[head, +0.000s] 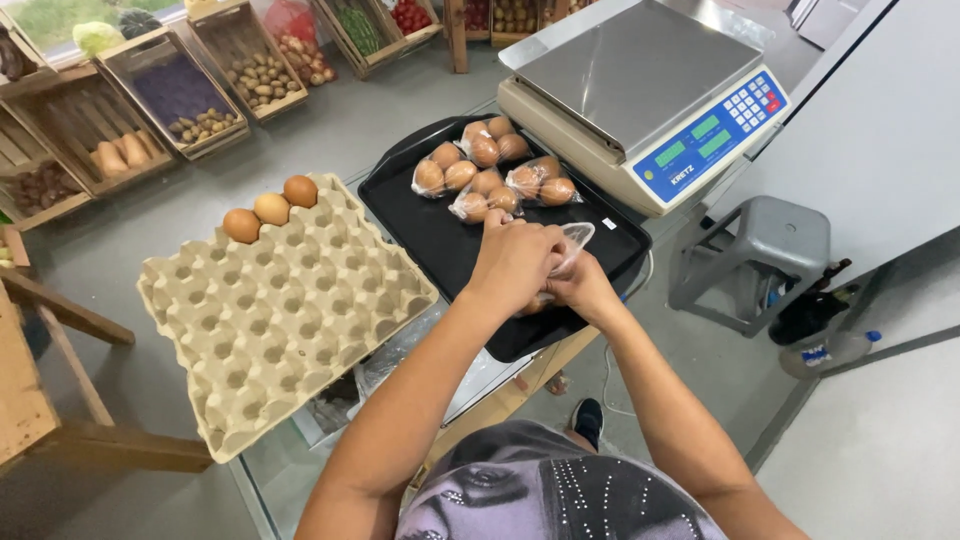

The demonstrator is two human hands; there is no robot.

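Both hands meet over the black tray, working a clear plastic bag.

The left hand arches knuckles-up, its grip pinching the clear plastic bag above the black tray on the counter; the right hand lies beneath, its grip hidden, so its state cannot be told; beyond them lie bagged eggs, with an egg carton to the left and a scale farthest.

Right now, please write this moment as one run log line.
left hand: on clear plastic bag | right hand: on same bag | below: black plastic tray with bagged brown eggs | beside: grey cardboard egg carton
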